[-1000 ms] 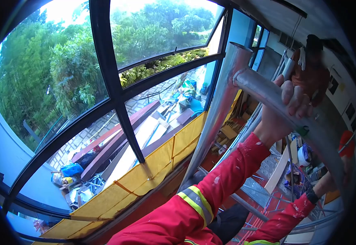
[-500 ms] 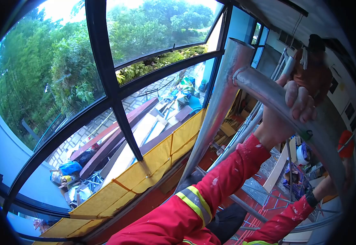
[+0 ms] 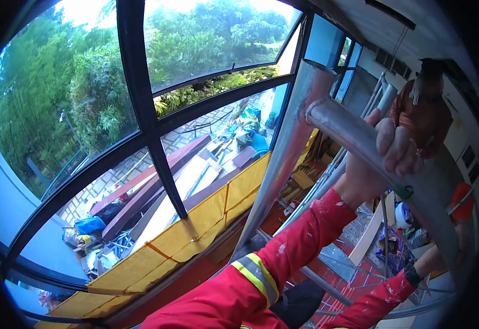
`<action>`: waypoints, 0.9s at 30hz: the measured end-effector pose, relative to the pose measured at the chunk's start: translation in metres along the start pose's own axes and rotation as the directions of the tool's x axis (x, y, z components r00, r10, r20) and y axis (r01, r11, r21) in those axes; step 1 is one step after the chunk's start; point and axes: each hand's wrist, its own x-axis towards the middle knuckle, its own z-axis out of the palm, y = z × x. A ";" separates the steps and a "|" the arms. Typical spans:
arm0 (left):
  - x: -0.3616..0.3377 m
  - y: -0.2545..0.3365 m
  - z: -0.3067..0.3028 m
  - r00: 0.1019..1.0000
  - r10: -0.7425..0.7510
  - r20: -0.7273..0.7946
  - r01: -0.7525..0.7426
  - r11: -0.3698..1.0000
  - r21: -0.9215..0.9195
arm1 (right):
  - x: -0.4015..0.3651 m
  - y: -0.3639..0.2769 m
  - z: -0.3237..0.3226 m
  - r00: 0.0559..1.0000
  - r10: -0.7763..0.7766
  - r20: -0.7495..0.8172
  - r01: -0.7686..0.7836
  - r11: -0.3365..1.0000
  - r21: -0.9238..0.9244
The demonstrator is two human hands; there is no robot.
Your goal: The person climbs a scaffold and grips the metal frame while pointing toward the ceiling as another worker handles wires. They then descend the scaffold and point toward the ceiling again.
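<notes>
Since half a second ago the view has tipped a little, so the left hand (image 3: pixel 386 156) sits slightly lower in frame, with its grip unchanged. Its fingers (image 3: pixel 399 147) are curled tightly over the curved galvanised steel tube (image 3: pixel 345 127), a dull grey, smooth round pipe that arcs down to the right from a welded joint on the straight matte steel post (image 3: pixel 291 148). The red sleeve (image 3: pixel 305 236) is paint-flecked, with a yellow and silver reflective band (image 3: pixel 257 274). The right hand lies behind the tube; only its wrist (image 3: pixel 415 270) shows, so its grip cannot be told. Behind stand a black metal window frame (image 3: pixel 150 131) and creased yellow sheeting (image 3: pixel 195 233). Another person in a rust-brown top (image 3: pixel 427 118) stands beyond.
</notes>
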 end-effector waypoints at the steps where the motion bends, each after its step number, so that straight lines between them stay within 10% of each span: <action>1: 0.000 0.000 -0.001 1.000 0.002 0.006 -0.002 1.000 -0.005 | -0.001 -0.002 0.002 0.998 0.069 -0.012 -0.067 0.987 0.144; 7: 0.001 0.001 -0.003 0.999 -0.018 0.028 0.019 1.000 -0.023 | 0.002 -0.006 0.002 0.978 0.209 -0.016 -0.163 0.805 0.571; 9: 0.001 0.001 -0.003 1.000 -0.021 0.022 0.022 0.999 -0.033 | 0.002 -0.004 -0.003 1.000 0.000 0.015 0.001 0.999 -0.041; 11: 0.000 0.001 -0.002 1.000 -0.023 0.015 0.023 0.999 -0.039 | 0.003 0.000 -0.011 0.950 -0.210 0.231 0.308 0.511 -0.802; 13: 0.000 0.002 -0.004 1.000 -0.025 0.009 0.025 0.999 -0.039 | 0.006 -0.002 -0.016 0.897 -0.162 0.410 0.416 0.001 -0.909; 16: 0.002 0.006 -0.010 0.989 -0.047 0.143 0.036 0.996 0.083 | 0.017 -0.004 -0.026 0.895 -0.082 0.438 0.432 -0.084 -0.898; 20: 0.002 0.007 -0.011 0.986 -0.053 0.159 0.037 0.994 0.103 | 0.028 0.011 -0.053 0.921 -0.173 0.349 0.336 -0.099 -0.937; 27: 0.001 0.002 -0.006 0.999 -0.028 0.031 0.028 1.000 0.001 | 0.032 0.022 -0.064 0.964 -0.229 0.135 0.250 0.605 -0.756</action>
